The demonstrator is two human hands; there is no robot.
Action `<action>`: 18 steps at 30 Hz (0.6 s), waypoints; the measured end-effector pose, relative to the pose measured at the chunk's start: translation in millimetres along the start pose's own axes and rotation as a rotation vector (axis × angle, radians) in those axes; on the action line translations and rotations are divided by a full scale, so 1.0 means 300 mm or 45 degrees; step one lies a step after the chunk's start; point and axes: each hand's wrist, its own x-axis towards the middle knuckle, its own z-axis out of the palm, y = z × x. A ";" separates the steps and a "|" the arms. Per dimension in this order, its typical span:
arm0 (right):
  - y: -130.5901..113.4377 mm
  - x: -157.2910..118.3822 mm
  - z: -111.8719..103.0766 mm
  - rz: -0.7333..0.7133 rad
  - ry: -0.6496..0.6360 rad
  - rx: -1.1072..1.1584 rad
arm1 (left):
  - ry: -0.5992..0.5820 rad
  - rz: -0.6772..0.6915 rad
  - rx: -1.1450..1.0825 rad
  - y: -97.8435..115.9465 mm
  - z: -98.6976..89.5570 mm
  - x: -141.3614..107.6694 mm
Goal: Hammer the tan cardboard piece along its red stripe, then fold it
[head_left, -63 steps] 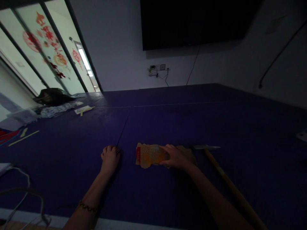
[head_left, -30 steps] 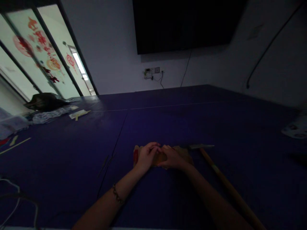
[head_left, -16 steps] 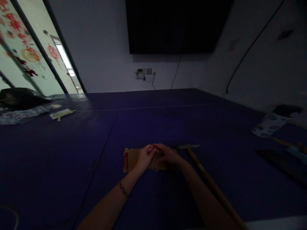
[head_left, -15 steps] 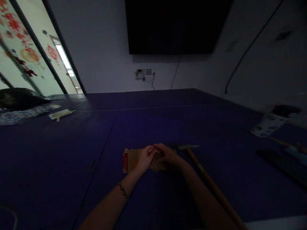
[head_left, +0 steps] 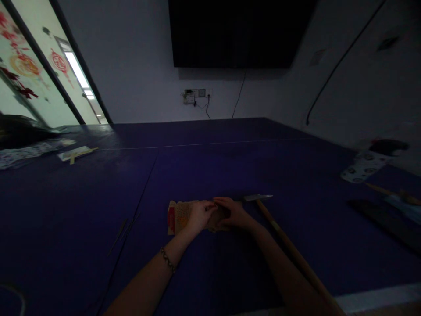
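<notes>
A flat piece of printed cardboard (head_left: 181, 216) with a red end lies on the dark blue table, partly covered by my hands. Over its middle, my left hand (head_left: 198, 216) has its fingers pinched together; whatever they hold is too small and dark to make out. My right hand (head_left: 237, 215) curves in from the other side, its fingertips close to the left ones. A gap shows between its thumb and index finger, with nothing visible in it. Just right of it lies a hammer (head_left: 279, 232) with a metal head and a long wooden handle.
Left of the hands lie thin metal tools (head_left: 123, 232). A dark flat object (head_left: 381, 221) and a patterned pouch (head_left: 365, 166) are on the right. A white item with yellow strips (head_left: 75, 153) lies far left, near a dark bag (head_left: 23, 131).
The thumb and index finger of my right hand look further apart, while my left hand stays pinched over the cardboard. The view has shifted slightly.
</notes>
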 end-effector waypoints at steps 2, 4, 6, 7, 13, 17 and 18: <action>-0.001 -0.001 0.000 -0.002 -0.004 -0.007 | -0.046 0.014 0.023 0.001 -0.002 -0.003; -0.001 -0.002 0.000 -0.003 -0.003 -0.013 | -0.050 0.006 0.052 0.001 -0.001 -0.005; -0.001 -0.003 0.000 -0.006 -0.001 -0.014 | -0.056 0.007 0.079 0.000 0.001 -0.007; 0.000 -0.003 0.000 -0.010 -0.001 -0.012 | -0.060 0.014 0.091 -0.001 0.002 -0.008; 0.003 -0.002 0.000 -0.023 -0.008 -0.007 | -0.086 0.069 0.174 0.001 0.007 -0.013; 0.008 -0.001 0.003 -0.020 -0.011 -0.008 | -0.088 0.106 0.189 0.001 0.007 -0.016; 0.009 0.000 0.004 -0.021 -0.013 -0.007 | -0.086 0.113 0.191 0.001 0.007 -0.016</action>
